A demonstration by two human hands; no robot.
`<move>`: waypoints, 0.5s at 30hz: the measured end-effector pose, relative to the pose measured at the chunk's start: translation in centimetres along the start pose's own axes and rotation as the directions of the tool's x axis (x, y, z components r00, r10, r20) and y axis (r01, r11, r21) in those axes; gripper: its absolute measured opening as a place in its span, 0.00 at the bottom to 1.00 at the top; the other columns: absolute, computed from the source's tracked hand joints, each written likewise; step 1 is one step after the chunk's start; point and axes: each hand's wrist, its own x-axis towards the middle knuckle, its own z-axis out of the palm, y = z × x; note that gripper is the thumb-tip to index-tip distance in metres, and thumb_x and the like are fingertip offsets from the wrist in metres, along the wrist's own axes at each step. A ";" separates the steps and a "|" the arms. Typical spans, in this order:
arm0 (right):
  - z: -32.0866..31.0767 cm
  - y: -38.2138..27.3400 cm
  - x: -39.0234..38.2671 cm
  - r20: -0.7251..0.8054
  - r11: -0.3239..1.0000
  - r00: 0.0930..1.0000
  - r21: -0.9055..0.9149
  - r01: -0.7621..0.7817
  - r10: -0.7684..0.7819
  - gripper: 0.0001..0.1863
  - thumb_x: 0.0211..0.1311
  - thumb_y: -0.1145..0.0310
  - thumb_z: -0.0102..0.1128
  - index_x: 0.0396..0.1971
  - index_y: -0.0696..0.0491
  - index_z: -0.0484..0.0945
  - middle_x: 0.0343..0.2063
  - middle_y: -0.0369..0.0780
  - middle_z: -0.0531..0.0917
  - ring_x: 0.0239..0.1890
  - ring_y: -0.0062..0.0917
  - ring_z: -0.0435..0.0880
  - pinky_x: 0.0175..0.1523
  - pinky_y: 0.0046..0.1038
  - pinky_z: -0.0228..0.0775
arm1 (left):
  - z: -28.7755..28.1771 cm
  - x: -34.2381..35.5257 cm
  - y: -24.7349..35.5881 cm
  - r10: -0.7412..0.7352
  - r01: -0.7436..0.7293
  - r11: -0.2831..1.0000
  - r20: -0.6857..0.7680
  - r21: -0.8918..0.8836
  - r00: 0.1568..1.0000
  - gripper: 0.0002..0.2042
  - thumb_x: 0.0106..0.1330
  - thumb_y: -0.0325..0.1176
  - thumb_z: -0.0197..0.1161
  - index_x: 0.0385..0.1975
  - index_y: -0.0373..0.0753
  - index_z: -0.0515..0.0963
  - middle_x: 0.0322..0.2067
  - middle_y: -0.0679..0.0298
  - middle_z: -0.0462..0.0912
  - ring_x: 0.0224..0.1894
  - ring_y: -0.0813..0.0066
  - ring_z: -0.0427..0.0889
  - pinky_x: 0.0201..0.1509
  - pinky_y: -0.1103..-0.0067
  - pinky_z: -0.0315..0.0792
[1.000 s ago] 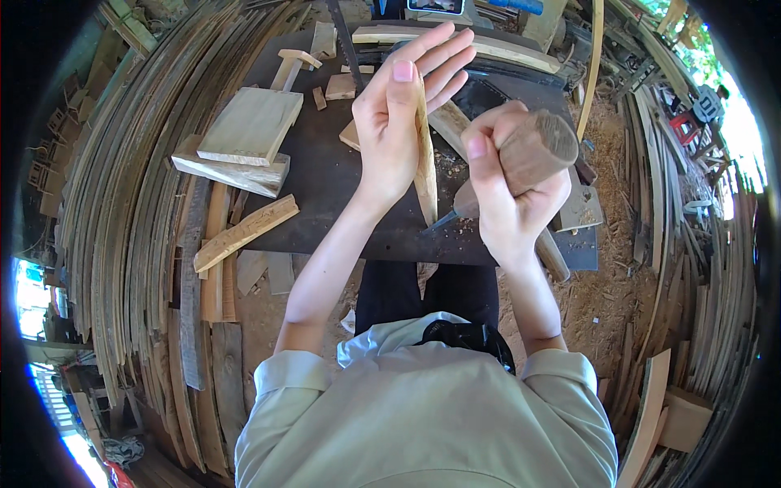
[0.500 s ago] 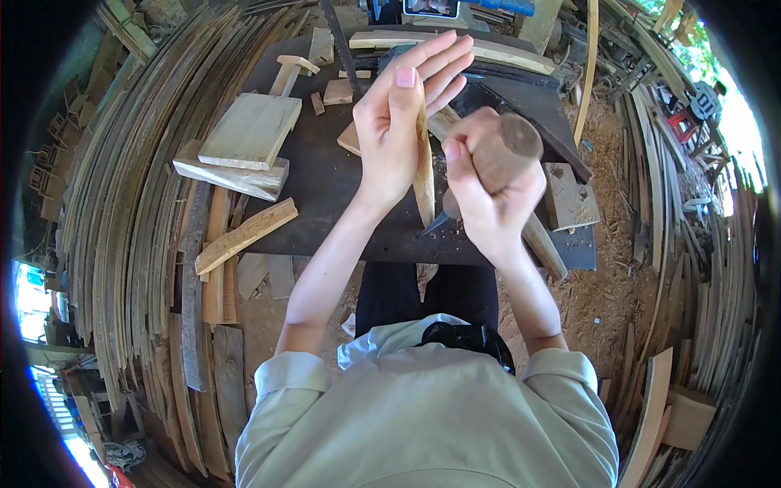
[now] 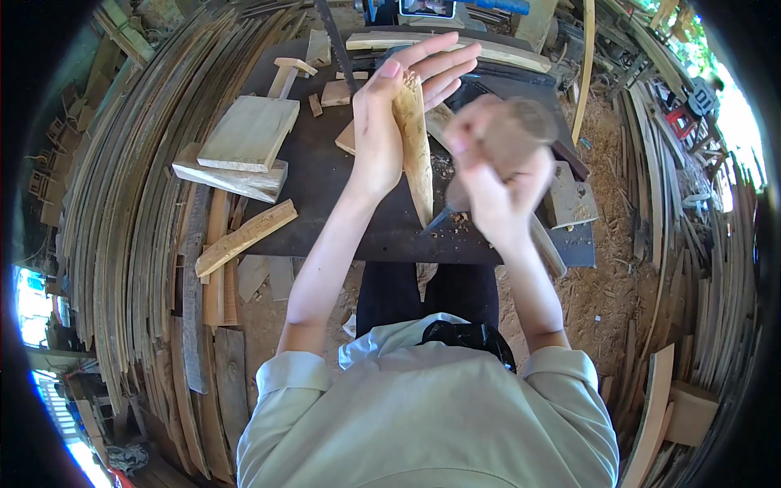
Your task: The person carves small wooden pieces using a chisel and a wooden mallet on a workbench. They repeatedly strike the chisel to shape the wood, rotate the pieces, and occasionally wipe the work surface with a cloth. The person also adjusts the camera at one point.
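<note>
"What's blurred?"
"The right hand (image 3: 506, 171), fingers wrapped round a tool (image 3: 456, 198), hiding its grip."
"And the left hand (image 3: 379, 130)?"
"Fingers nearly straight, the stick (image 3: 417, 154) clasped at the palm, above the desk (image 3: 317, 183)."
"Room?"
"Bare desk leftward, to its near edge."

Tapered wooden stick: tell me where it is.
In the head view, the tapered wooden stick is at upper middle, against the palm of the left hand, left of the right hand, its lower tip near the metal blade.
</note>
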 end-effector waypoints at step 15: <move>-0.9 -2.4 2.3 0.059 0.968 0.971 0.116 0.223 -0.231 0.08 0.52 0.81 0.54 0.23 0.57 0.64 0.21 0.41 0.74 0.23 0.21 0.71 0.28 0.20 0.62 | -1.1 0.6 -0.2 -0.107 0.132 0.970 0.129 -0.203 0.986 0.29 0.64 0.49 0.35 0.53 0.28 0.64 0.51 0.38 0.70 0.58 0.49 0.69 0.63 0.63 0.60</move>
